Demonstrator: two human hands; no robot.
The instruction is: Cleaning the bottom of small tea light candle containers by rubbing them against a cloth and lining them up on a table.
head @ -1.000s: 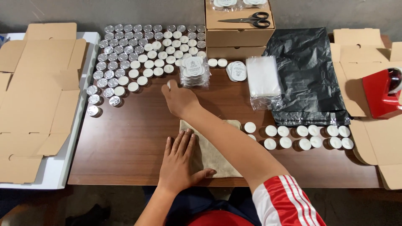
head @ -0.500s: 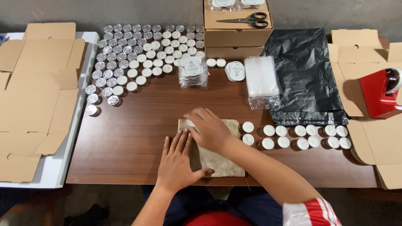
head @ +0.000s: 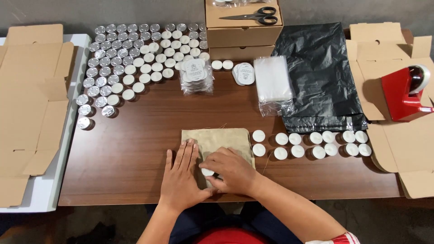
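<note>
A small beige cloth pouch point(head: 221, 139) lies flat on the brown table near its front edge. My left hand point(head: 181, 175) presses flat on the pouch's left side, fingers together. My right hand point(head: 229, 169) rests on the pouch's near end and pinches a white tealight candle point(head: 208, 172) at its opening. To the right of the pouch, two rows of white tealights point(head: 312, 144) stand on the table.
A large group of tealights point(head: 135, 58) fills the far left of the table. Behind sit stacked cardboard boxes with scissors point(head: 255, 16), packets of round labels point(head: 195, 74), clear bags point(head: 272, 81), and a black plastic bag point(head: 318, 72). Flat cardboard lies left point(head: 27, 108); a red tape dispenser point(head: 404, 92) sits right.
My right hand drew back from the far tealight group to the pouch, carrying a tealight to its near end. My left hand stayed on the pouch.
</note>
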